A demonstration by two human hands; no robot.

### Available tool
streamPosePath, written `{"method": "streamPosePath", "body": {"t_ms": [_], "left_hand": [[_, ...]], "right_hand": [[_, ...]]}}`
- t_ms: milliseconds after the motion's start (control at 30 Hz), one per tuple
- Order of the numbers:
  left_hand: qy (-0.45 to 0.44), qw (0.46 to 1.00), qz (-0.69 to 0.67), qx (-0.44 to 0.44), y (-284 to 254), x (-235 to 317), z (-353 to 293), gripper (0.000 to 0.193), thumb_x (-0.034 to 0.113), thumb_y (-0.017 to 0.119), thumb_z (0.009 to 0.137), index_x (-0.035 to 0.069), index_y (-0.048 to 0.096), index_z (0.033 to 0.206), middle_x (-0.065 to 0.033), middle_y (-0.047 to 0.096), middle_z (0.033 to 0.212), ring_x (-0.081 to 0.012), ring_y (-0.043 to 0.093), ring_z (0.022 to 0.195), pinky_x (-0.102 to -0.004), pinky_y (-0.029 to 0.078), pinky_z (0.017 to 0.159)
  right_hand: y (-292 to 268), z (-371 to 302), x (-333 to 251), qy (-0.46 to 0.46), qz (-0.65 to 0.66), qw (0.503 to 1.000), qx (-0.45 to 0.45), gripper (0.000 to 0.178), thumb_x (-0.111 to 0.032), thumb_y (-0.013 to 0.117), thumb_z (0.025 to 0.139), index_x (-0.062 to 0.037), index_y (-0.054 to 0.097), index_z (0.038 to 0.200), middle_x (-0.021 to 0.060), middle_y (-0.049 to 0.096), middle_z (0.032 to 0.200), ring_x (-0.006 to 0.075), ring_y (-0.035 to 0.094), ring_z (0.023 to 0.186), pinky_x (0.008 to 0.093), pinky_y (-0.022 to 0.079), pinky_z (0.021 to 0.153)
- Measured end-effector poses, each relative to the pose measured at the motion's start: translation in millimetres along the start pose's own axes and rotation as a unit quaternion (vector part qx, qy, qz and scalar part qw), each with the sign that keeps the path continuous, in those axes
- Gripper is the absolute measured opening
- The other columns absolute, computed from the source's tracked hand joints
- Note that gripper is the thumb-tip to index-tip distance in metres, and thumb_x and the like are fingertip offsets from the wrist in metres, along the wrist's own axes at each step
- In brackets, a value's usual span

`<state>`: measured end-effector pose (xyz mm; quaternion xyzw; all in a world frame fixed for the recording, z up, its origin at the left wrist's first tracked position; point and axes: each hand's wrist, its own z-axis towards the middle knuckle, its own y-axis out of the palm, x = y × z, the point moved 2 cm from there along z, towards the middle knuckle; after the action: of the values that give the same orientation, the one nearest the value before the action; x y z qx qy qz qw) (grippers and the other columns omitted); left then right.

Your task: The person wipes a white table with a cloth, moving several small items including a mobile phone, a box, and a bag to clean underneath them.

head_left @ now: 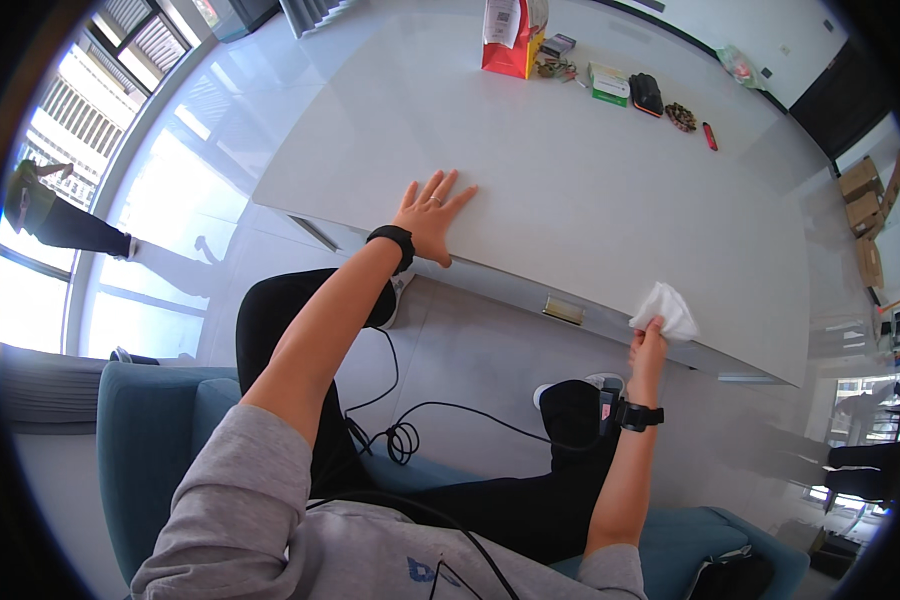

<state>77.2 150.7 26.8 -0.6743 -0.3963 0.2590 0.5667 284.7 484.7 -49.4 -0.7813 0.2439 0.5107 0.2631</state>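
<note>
My left hand (pixel 431 217) rests palm down near the front edge of the white table (pixel 570 180). Its fingers are spread, a ring is on one of them, and nothing is in it. At the table's front edge on the right, my right hand (pixel 649 345) pinches a crumpled white tissue (pixel 665 310) between thumb and fingers. Most of the tissue lies over the tabletop's edge, just beyond my fingertips. Both wrists wear black bands.
Along the table's far side stand a red and yellow bag (pixel 515 45), a green and white packet (pixel 609 84), a black case (pixel 646 94), a beaded bracelet (pixel 681 117) and a red stick-like item (pixel 710 136). A black cable (pixel 400 440) runs across my lap. Another person (pixel 70 220) stands at left.
</note>
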Motion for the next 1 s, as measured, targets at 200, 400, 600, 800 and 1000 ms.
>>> {"method": "streamPosePath", "body": {"t_ms": [200, 400, 600, 800, 1000], "left_hand": [[-0.001, 1.0, -0.002, 0.0, 0, 0, 0, 0.119, 0.024, 0.078, 0.047, 0.024, 0.012, 0.146, -0.0161, 0.006, 0.152, -0.0305, 0.003, 0.141, -0.049, 0.009, 0.112], [0.0, 1.0, -0.003, 0.002, 2, 0, 1, 0.119, 0.023, 0.078, 0.047, 0.025, 0.012, 0.146, -0.0161, 0.007, 0.152, -0.0303, 0.003, 0.141, -0.0492, 0.01, 0.112], [0.002, 1.0, -0.001, 0.007, 4, -3, 1, 0.121, 0.024, 0.08, 0.046, 0.025, 0.012, 0.146, -0.0157, 0.007, 0.151, -0.0305, 0.003, 0.141, -0.0496, 0.01, 0.112], [0.004, 1.0, -0.004, 0.012, 6, -2, 2, 0.121, 0.025, 0.081, 0.046, 0.025, 0.012, 0.146, -0.0156, 0.007, 0.151, -0.0304, 0.003, 0.141, -0.0499, 0.01, 0.112], [0.001, 1.0, -0.003, 0.01, 4, -2, 2, 0.121, 0.026, 0.081, 0.046, 0.025, 0.012, 0.146, -0.015, 0.006, 0.152, -0.0301, 0.002, 0.141, -0.05, 0.01, 0.112]], "right_hand": [[-2, -7, -6, 0.038, 0.052, 0.998, 0.026, 0.056, -0.059, 0.038, 0.091, -0.0106, 0.045, 0.065, -0.0062, 0.031, 0.048, 0.0047, 0.026, 0.038, 0.022, 0.017, 0.037], [5, -11, -9, 0.023, -0.011, 0.999, -0.034, 0.055, -0.059, 0.039, 0.091, -0.0097, 0.047, 0.069, -0.0065, 0.031, 0.047, 0.0039, 0.025, 0.037, 0.0211, 0.015, 0.036], [-12, 0, -4, 0.002, -0.031, 0.996, -0.087, 0.055, -0.059, 0.037, 0.092, -0.0088, 0.049, 0.071, -0.0068, 0.031, 0.047, 0.0035, 0.024, 0.037, 0.0214, 0.015, 0.035], [-5, -10, -11, 0.025, 0.032, 0.999, -0.021, 0.055, -0.059, 0.037, 0.091, -0.0086, 0.05, 0.073, -0.0068, 0.03, 0.05, 0.0034, 0.024, 0.04, 0.0211, 0.017, 0.038], [6, -13, -10, 0.028, 0.015, 0.995, -0.096, 0.052, -0.058, 0.04, 0.091, -0.0097, 0.048, 0.073, -0.0067, 0.03, 0.05, 0.0036, 0.024, 0.04, 0.0213, 0.017, 0.038]]}}
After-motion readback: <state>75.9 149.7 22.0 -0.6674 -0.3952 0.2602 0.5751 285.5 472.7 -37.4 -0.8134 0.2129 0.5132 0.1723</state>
